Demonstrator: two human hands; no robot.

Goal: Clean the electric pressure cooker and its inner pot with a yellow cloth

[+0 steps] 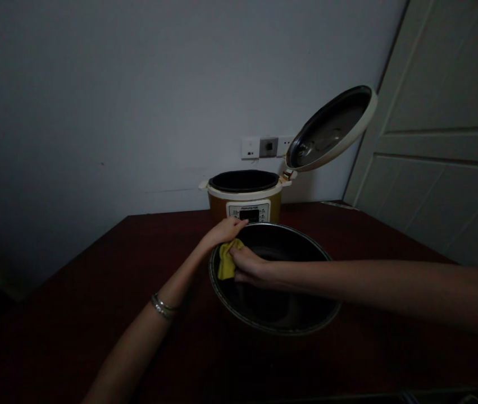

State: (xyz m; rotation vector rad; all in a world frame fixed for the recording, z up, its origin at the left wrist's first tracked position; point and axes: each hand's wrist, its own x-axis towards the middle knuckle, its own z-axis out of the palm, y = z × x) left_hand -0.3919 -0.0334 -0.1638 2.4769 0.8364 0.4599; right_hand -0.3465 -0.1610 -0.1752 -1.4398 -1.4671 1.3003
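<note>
A large dark inner pot (289,314) with a pale rim is tilted toward me over the dark red table. My left hand (224,231) is closed on the pot's far left rim. Inside the pot, my right hand (250,266) grips a yellow cloth (226,264) and presses it against the left inner wall near the rim. Behind the pot stands an electric cooker (245,199) with a brown body, a white top ring and a front control panel. Its round lid (331,129) stands raised on the right side. The pot's underside is hidden.
A pale wall with sockets (268,147) rises behind the cooker. To the right is a panelled white door (441,134). The dark red table (108,280) spreads to both sides. The light is dim.
</note>
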